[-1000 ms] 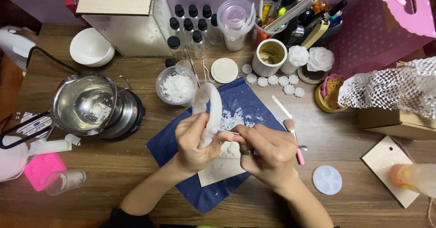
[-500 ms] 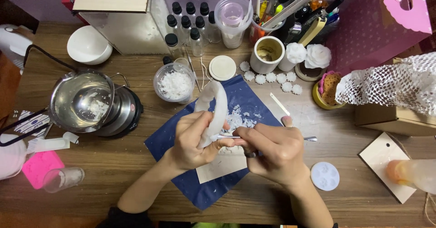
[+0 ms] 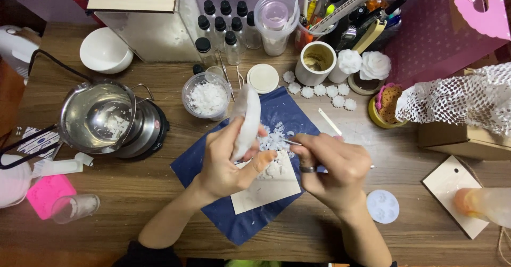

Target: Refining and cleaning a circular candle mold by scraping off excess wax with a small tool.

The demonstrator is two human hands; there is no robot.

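My left hand (image 3: 229,163) grips a long white waxy piece (image 3: 246,119), held tilted upright over a dark blue sheet (image 3: 205,166). My right hand (image 3: 332,168) is closed around a thin tool with a metal tip (image 3: 291,142) that points at the white piece. White flakes (image 3: 274,138) lie on the blue sheet just behind my hands. A white card (image 3: 271,190) lies on the sheet under my hands.
A metal pot (image 3: 96,118) holding liquid and white bits sits on a small burner at left. A clear cup of white flakes (image 3: 206,95), several small black-capped bottles (image 3: 223,25), a white bowl (image 3: 105,51), a pen holder (image 3: 340,11) and white netting (image 3: 463,99) stand around.
My hands stay close over the blue sheet. The pink-handled tool that lay beside my right hand a second ago no longer shows there; my right hand has shifted slightly toward it.
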